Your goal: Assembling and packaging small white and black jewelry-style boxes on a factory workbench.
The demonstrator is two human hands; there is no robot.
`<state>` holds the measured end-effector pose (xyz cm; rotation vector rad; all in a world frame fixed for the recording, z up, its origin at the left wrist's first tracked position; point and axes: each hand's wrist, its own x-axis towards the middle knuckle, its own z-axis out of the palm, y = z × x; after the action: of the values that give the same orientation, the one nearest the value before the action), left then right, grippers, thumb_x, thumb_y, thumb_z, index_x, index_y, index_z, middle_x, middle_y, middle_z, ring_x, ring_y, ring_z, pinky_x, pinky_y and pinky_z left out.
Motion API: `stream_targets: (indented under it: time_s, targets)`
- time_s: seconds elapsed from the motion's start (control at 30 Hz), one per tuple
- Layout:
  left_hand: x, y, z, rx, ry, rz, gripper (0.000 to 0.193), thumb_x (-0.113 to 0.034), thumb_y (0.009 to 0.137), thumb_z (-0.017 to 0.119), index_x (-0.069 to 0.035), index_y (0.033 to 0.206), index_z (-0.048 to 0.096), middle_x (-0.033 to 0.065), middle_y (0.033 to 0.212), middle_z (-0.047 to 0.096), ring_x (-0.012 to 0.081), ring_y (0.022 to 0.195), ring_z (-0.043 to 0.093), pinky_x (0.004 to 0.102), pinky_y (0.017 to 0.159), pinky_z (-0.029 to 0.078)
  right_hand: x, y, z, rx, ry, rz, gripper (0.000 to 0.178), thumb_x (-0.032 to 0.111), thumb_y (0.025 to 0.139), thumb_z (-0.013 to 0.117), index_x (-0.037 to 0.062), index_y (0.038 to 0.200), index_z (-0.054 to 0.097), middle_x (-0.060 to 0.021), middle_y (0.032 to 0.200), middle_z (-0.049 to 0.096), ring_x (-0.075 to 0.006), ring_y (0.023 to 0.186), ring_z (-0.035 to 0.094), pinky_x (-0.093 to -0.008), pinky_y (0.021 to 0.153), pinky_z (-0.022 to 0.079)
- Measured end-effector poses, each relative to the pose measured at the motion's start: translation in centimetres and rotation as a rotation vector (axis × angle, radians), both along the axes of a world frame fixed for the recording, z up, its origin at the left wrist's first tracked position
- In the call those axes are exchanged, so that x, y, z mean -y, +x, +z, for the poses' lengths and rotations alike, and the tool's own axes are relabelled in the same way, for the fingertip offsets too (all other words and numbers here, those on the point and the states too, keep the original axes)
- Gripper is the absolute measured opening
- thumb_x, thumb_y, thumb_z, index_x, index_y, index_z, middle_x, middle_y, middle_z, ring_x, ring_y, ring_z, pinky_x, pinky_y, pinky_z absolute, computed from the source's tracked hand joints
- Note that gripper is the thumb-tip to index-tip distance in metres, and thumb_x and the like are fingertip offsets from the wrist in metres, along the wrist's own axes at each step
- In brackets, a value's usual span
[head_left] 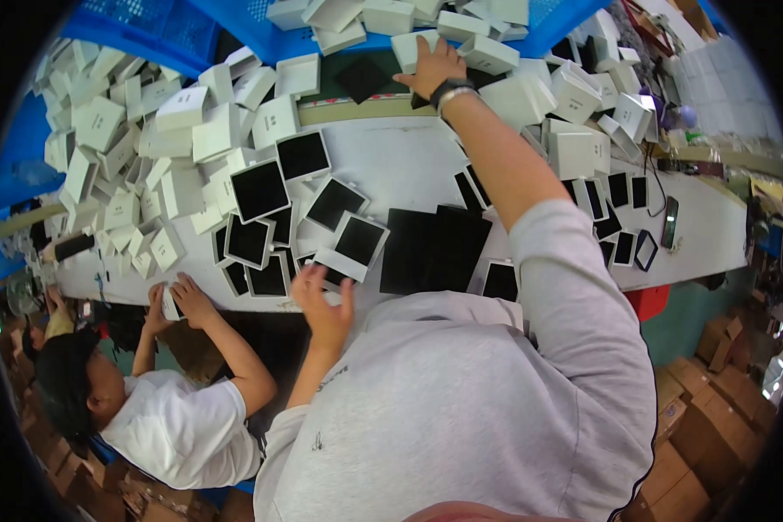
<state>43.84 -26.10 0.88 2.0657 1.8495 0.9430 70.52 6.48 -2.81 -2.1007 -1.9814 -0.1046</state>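
My right hand (435,68) is stretched to the far side, fingers spread. It touches a small white box (405,50) at the edge of a blue crate; I see no firm grip. Near the table's front edge, my left hand (325,311) is open and holds nothing. Just beyond it lie white box trays with black inserts, among them an open tray (362,238) with a white flap. A flat black sheet (422,250) lies to the right of these. More black-faced trays (500,280) are partly hidden by my body and right arm.
White boxes (104,122) are heaped at the left and far side. The blue crate (274,39) with boxes stands at the back. At the left, a co-worker (178,418) holds a small white box. A phone-like dark object (670,221) lies right; cardboard cartons (683,435) stand below.
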Motion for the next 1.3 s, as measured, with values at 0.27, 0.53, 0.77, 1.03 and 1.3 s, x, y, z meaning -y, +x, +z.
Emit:
stream_targets:
  time_s: [0.27, 0.53, 0.77, 1.03, 1.3]
  targets:
    - [-3.4, 7.7, -1.6, -0.348, -0.379, -0.342, 0.069, -0.034, 0.07, 0.075, -0.003, 0.125, 0.05, 0.0137, 0.118, 0.054, 0.0294, 0.122, 0.042, 0.0503, 0.101, 0.029, -0.6, 3.6, 3.9, -0.093, -0.114, 0.194, 0.063, 0.048, 0.08, 0.062, 0.0136, 0.13, 0.047, -0.0201, 0.124, 0.052, -0.0401, 0.108, 0.054, -0.0434, 0.091, 0.045]
    - [-3.6, 8.3, -2.3, -0.552, -0.386, -0.376, 0.106, -0.045, 0.054, 0.082, -0.01, 0.141, 0.032, 0.0153, 0.143, 0.031, 0.0286, 0.134, 0.028, 0.0596, 0.104, 0.018, 27.3, 2.8, 4.2, -2.224, -0.538, -0.12, 0.06, 0.05, 0.094, 0.029, 0.0076, 0.136, 0.035, -0.0163, 0.128, 0.051, -0.0312, 0.107, 0.058, -0.0449, 0.074, 0.055]
    - [-9.7, 10.4, -3.6, -0.61, -0.348, -0.524, 0.091, -0.038, 0.042, 0.085, -0.013, 0.122, 0.052, 0.0017, 0.118, 0.051, 0.0253, 0.105, 0.049, 0.0388, 0.084, 0.041, 32.1, 2.6, -2.7, -2.183, -0.533, -0.312, 0.054, 0.054, 0.092, 0.038, 0.0092, 0.12, 0.05, -0.01, 0.104, 0.063, -0.0242, 0.091, 0.066, -0.0366, 0.061, 0.056]
    - [-8.1, 7.3, 0.2, -0.09, -0.554, -0.349, 0.035, -0.031, 0.073, 0.072, -0.005, 0.095, 0.062, 0.0166, 0.087, 0.065, 0.0359, 0.086, 0.059, 0.0431, 0.075, 0.047, 33.4, 1.4, -5.9, -2.063, -0.249, -0.372, 0.031, 0.034, 0.095, 0.047, 0.0074, 0.11, 0.052, -0.0126, 0.091, 0.064, -0.0271, 0.079, 0.067, -0.0408, 0.068, 0.057]
    - [-3.0, 3.6, 0.3, 1.074, -0.834, -0.108, 0.062, -0.03, 0.091, 0.058, 0.004, 0.137, 0.032, 0.0187, 0.138, 0.039, 0.0229, 0.127, 0.036, 0.0307, 0.107, 0.025, 32.5, -0.8, -1.3, -1.115, -0.05, -0.25, 0.03, 0.017, 0.083, 0.058, 0.0012, 0.108, 0.058, -0.0076, 0.072, 0.064, -0.0174, 0.063, 0.059, -0.0312, 0.059, 0.047]
